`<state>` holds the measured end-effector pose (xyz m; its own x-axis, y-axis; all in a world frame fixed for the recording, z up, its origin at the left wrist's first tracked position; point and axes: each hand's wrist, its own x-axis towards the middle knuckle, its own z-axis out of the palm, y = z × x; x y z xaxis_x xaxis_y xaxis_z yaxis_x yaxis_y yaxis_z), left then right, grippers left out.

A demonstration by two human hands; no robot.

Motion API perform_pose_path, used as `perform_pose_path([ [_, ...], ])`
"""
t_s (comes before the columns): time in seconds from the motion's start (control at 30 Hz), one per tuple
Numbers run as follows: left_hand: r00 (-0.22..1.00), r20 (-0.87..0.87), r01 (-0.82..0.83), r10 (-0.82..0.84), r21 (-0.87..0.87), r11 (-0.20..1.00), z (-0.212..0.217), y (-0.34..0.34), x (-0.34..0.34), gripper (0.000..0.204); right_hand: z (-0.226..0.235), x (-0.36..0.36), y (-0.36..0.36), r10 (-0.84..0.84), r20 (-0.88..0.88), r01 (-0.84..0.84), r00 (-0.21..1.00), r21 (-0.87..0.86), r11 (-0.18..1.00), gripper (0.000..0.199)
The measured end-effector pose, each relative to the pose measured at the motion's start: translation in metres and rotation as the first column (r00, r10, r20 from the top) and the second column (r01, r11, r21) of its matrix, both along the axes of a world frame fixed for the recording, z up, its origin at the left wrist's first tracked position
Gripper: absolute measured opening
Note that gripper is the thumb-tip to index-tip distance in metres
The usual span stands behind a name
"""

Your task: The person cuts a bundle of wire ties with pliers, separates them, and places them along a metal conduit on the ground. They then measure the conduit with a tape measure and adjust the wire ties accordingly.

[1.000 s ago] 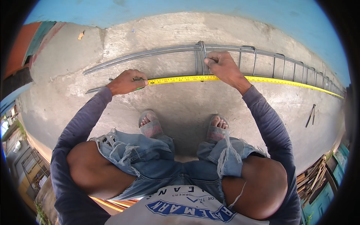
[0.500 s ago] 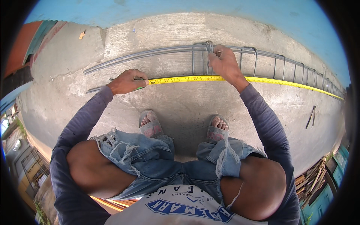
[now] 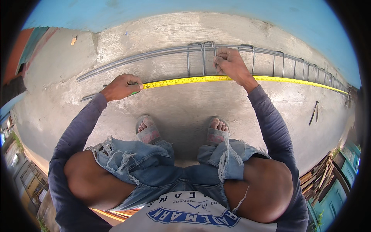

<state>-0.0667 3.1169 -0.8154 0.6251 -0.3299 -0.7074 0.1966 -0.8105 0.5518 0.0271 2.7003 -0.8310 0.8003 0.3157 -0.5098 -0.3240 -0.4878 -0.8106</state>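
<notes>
My left hand is closed around a tape measure, its case mostly hidden with a bit of green showing. From it the yellow tape blade runs far to the right, alongside a long cage of steel reinforcing bars. My right hand reaches over the blade and pinches the side of a bent-wire stirrup that hangs around the bars. Two more stirrups stand just left of that hand. The fingertips partly hide the pinched stirrup.
Further stirrups line the cage toward the right. Long-handled pincers lie on the concrete floor at the right. My sandalled feet stand on the near side of the tape. Scrap wood is piled at the lower right, and a blue wall runs behind.
My right hand has slid the pinched stirrup slightly right along the bars, widening its gap from the stirrups beside it. My left hand keeps its hold; the whole view has shifted a little.
</notes>
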Motion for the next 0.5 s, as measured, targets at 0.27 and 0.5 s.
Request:
perform_pose_path([
  [0.27, 0.998, 0.059, 0.023, -0.020, -0.059, 0.998, -0.004, 0.004, 0.000, 0.039, -0.005, -0.002, -0.006, 0.241, 0.546, 0.083, 0.802, -0.502, 0.861, 0.021],
  [0.5, 0.999, 0.032, 0.019, -0.017, -0.042, 0.999, -0.006, 0.006, -0.001, 0.040, 0.008, -0.010, 0.045, 0.219, 0.382, -0.045, 0.898, -0.416, 0.908, 0.024],
])
